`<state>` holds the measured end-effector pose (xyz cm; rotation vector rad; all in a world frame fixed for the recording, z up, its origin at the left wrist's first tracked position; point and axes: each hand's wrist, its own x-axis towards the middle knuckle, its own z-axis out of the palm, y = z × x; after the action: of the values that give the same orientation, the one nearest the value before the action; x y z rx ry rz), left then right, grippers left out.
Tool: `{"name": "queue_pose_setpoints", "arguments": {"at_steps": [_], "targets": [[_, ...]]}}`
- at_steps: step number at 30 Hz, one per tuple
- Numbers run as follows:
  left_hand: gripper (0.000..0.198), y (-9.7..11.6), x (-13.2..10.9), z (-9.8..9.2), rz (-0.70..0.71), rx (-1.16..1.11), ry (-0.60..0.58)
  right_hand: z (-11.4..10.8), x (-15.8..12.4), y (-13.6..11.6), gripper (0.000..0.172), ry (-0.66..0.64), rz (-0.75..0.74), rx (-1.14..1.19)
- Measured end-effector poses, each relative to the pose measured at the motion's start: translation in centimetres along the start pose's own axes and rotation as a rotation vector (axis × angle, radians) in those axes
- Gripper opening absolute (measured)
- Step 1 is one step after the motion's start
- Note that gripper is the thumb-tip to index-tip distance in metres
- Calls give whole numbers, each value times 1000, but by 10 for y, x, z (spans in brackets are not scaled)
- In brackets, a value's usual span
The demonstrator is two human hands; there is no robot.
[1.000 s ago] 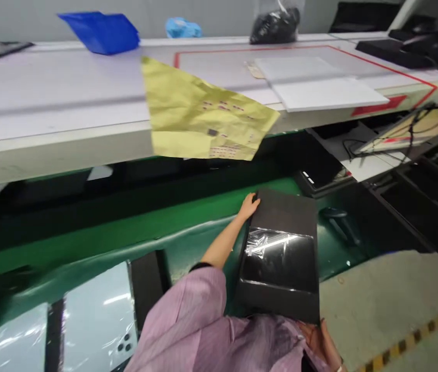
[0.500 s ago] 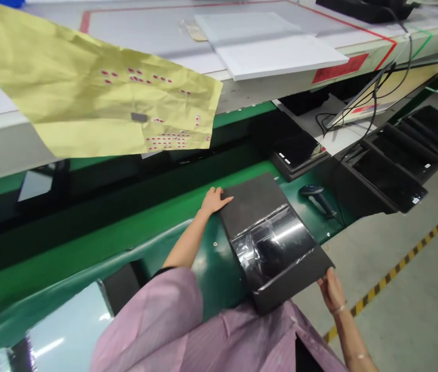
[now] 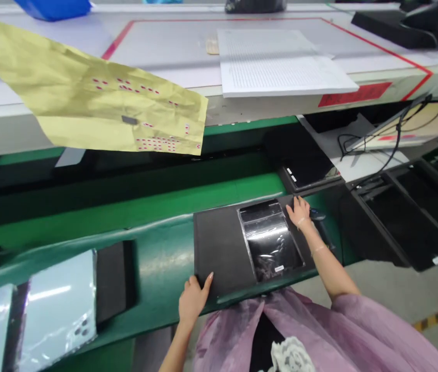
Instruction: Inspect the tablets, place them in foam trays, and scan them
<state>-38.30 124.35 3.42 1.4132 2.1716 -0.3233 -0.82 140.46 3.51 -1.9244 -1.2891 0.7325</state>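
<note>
Near left, on the green belt (image 3: 157,258): two pale wrapped slabs (image 3: 58,305) lying flat, glossy film catching the light; a dark foam pad (image 3: 114,281) just beside the right one.

Far left, on the raised white surface (image 3: 17,116): a crumpled yellow sheet (image 3: 98,106) with small red marks, its corner hanging over the edge; a blue bin (image 3: 54,8) at the far edge, partly cut off.

Near centre: left hand (image 3: 192,302), fingers bent over the near left corner of the black tray (image 3: 219,248), thumb on top, gripping its edge. The tray lies flat on the belt, close to the near edge. In its right half sits a black device in clear film (image 3: 269,240), a small white label near its near end.

Far centre, on the white surface: a white lined board (image 3: 281,64) inside a red taped outline.

Right of centre: right hand (image 3: 299,212), fingers spread and flat, pressing on the far right corner of the tray, grasping nothing. A dark scanner handle (image 3: 322,222) just beyond it.

Right: black trays in a rack (image 3: 408,217); cables (image 3: 397,139) trailing over a white shelf.
</note>
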Motion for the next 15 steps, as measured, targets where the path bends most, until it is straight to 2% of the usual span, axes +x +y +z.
{"name": "queue_pose_setpoints", "arguments": {"at_steps": [4, 6, 8, 10, 12, 13, 15], "targets": [[55, 20, -19, 10, -122, -83, -30, 1, -43, 4, 55, -162, -73, -44], [56, 32, -29, 12, -159, -109, -35, 1, -62, 12, 60, -216, -53, -35], [57, 52, -40, 13, -184, -88, 30, 3, -65, 19, 62, -238, 15, -3], [58, 83, -47, 13, -73, -92, 165, 3, -54, 23, 55, -250, 125, 51], [56, 122, -48, 14, 192, -192, 224, 0, -36, 24, 41, -276, 242, 127], [55, 141, -47, 15, 333, -272, 177, -3, -27, 23, 36, -302, 287, 173], [59, 172, -41, 17, 430, -376, 103, -12, -16, 16, 31, -382, 323, 287]]}}
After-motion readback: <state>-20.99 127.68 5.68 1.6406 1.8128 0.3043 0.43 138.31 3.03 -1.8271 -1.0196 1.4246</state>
